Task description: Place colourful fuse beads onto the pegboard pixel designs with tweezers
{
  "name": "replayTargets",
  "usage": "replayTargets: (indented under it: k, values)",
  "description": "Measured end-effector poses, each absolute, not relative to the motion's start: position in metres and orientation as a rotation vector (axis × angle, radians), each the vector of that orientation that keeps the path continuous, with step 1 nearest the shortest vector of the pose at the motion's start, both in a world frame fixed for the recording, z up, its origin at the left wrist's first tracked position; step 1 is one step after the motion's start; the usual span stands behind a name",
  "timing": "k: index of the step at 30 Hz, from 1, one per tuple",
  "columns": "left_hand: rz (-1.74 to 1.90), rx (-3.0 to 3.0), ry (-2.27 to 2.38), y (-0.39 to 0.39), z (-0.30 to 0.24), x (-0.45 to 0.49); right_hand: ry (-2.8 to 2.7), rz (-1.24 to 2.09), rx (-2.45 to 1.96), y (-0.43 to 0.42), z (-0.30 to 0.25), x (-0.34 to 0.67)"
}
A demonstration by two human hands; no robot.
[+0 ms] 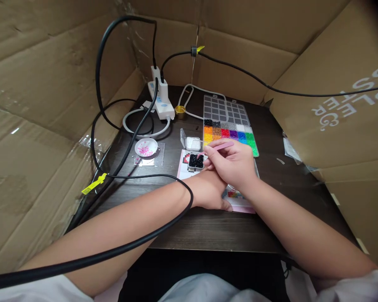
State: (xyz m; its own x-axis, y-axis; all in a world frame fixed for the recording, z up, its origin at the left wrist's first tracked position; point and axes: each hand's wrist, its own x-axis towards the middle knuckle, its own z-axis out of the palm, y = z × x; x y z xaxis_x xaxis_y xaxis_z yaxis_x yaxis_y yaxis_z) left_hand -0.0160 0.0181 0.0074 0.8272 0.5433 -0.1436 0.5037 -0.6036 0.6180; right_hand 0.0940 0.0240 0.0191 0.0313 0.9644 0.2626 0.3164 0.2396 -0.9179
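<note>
In my right hand (234, 161) is a pair of pink tweezers (224, 145), held in a pinch. Their tips reach into a small clear box of black beads (193, 162). My left hand (209, 191) lies below and partly under the right one, thumb stretched out over the edge of a pink-bordered sheet (244, 208). The right hand hides most of its other fingers. Colored beads show in a patch (234, 194) beside the left hand. A printed pattern sheet (183, 171) lies under the black bead box. Just behind that stands an open-lidded box of white beads (193, 144).
A sorted bead case (229, 133) lies open behind my right hand. To the left, a white dish of pink beads (146, 147) sits on a clear pegboard (160, 156). A power strip (162, 102) stands behind. A black cable (164, 226) crosses above my left forearm. Cardboard walls (248, 25) surround the table.
</note>
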Motion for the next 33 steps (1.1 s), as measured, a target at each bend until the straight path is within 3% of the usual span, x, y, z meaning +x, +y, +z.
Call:
replayTargets:
  k: [19, 33]
  values:
    - [0.093, 2.405, 0.749, 0.022, 0.009, -0.015, -1.489, 0.800, -1.228, 0.024, 0.035, 0.132]
    - [-0.134, 2.386, 0.850, 0.026, 0.019, -0.009, -1.482, 1.229, -1.083, 0.005, -0.007, 0.273]
